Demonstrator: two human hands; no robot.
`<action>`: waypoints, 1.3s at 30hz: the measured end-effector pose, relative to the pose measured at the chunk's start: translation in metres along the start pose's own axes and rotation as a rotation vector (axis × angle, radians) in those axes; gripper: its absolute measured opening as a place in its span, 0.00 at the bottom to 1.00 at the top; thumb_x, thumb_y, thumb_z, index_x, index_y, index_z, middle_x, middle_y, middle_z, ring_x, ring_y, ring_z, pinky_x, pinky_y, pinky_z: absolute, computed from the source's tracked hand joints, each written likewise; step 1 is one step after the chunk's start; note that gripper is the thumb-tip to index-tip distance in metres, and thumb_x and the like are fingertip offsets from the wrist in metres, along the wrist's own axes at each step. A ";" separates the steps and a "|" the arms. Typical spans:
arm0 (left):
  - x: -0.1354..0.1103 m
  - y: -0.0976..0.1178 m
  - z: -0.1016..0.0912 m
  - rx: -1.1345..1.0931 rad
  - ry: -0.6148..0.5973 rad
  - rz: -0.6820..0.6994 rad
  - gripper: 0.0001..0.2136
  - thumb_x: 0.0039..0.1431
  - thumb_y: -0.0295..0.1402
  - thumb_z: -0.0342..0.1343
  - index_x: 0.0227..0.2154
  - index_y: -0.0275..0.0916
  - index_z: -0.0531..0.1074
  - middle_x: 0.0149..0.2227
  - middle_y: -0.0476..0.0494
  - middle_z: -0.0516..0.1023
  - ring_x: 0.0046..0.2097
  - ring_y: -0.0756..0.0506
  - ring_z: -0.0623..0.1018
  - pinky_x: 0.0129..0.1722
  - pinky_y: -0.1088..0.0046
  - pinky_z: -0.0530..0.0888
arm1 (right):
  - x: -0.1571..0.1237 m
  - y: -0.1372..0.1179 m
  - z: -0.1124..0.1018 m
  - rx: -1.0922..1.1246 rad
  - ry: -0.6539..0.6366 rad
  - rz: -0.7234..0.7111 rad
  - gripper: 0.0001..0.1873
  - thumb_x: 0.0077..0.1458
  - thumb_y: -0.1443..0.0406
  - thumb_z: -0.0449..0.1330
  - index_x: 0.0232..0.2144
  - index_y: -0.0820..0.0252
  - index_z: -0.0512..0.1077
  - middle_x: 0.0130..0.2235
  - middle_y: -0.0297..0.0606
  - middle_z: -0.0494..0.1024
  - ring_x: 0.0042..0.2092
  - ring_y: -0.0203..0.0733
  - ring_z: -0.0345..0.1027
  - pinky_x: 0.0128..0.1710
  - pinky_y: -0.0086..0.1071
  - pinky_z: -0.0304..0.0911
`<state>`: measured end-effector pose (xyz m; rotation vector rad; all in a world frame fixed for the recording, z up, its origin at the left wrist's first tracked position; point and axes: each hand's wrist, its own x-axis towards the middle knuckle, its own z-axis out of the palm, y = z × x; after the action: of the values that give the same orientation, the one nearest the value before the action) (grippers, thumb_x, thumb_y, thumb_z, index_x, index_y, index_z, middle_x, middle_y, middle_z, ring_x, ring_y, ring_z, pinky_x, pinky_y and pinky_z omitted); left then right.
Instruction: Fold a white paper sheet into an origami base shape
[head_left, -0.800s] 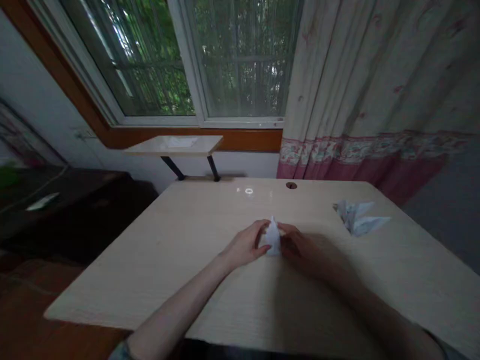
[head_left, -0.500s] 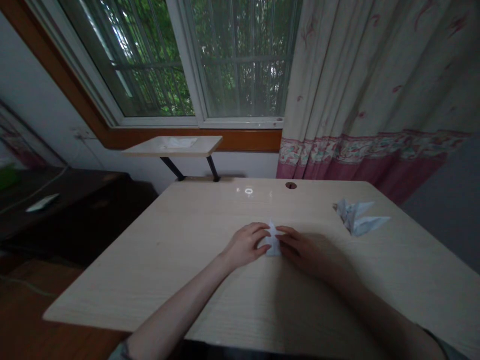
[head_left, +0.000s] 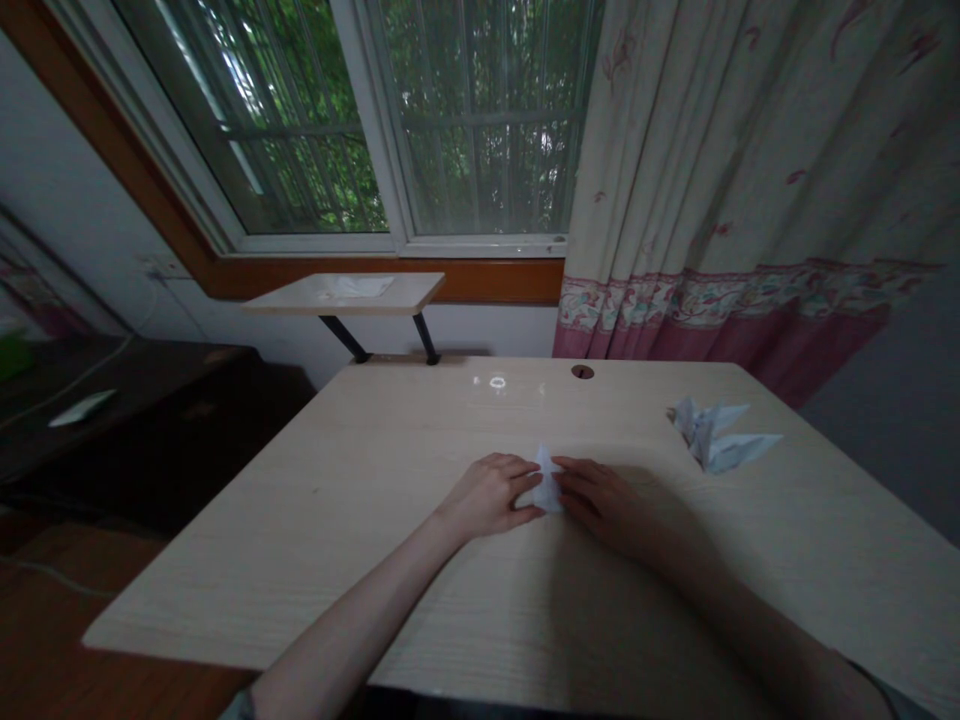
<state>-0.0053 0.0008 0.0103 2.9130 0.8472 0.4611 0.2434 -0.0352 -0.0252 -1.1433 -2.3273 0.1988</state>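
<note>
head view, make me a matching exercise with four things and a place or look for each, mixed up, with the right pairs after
1. small folded paper
2. winged folded paper
3. shelf
4. curtain

A. raised on dark legs at the back of the desk
B. cream above, pink along the bottom
C. between the left hand and the right hand
D. on the desk, to the right of both hands

Pairs: 1-C, 2-D, 3-A, 4-B

Matt paper, smooth wood-grained desk.
</note>
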 end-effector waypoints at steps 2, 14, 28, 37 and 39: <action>0.001 0.001 0.001 0.041 -0.006 0.031 0.17 0.64 0.43 0.57 0.50 0.38 0.74 0.52 0.42 0.79 0.50 0.39 0.79 0.52 0.61 0.74 | 0.000 -0.001 -0.001 -0.012 0.024 0.035 0.16 0.64 0.64 0.55 0.53 0.57 0.71 0.56 0.47 0.75 0.57 0.50 0.69 0.58 0.50 0.65; 0.002 0.011 0.011 0.200 0.145 0.132 0.17 0.69 0.44 0.49 0.43 0.35 0.75 0.44 0.43 0.82 0.42 0.43 0.80 0.42 0.67 0.73 | 0.005 -0.008 -0.011 0.224 -0.003 0.134 0.09 0.66 0.67 0.49 0.37 0.56 0.69 0.40 0.41 0.73 0.43 0.44 0.68 0.46 0.39 0.68; 0.002 0.011 0.010 0.162 0.208 0.060 0.14 0.71 0.37 0.48 0.53 0.38 0.72 0.54 0.42 0.78 0.51 0.41 0.77 0.48 0.62 0.74 | 0.007 -0.003 -0.003 0.186 0.170 0.088 0.03 0.62 0.65 0.54 0.34 0.54 0.65 0.39 0.39 0.71 0.42 0.45 0.68 0.44 0.40 0.68; 0.002 0.008 0.012 -0.160 0.305 -0.101 0.10 0.67 0.35 0.54 0.49 0.41 0.71 0.54 0.39 0.73 0.53 0.42 0.76 0.51 0.62 0.76 | 0.006 -0.001 -0.002 0.172 0.208 0.085 0.04 0.62 0.66 0.53 0.37 0.53 0.67 0.40 0.40 0.72 0.43 0.46 0.68 0.46 0.43 0.69; 0.002 0.010 0.012 -0.230 0.320 -0.131 0.10 0.65 0.34 0.56 0.48 0.41 0.70 0.55 0.38 0.70 0.54 0.42 0.74 0.52 0.61 0.76 | 0.006 -0.004 -0.005 0.168 0.207 0.086 0.04 0.62 0.67 0.52 0.37 0.53 0.67 0.41 0.41 0.72 0.44 0.46 0.68 0.47 0.43 0.68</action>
<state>0.0050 -0.0061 0.0005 2.5930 0.9414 0.9600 0.2398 -0.0335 -0.0170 -1.1247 -2.0423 0.2874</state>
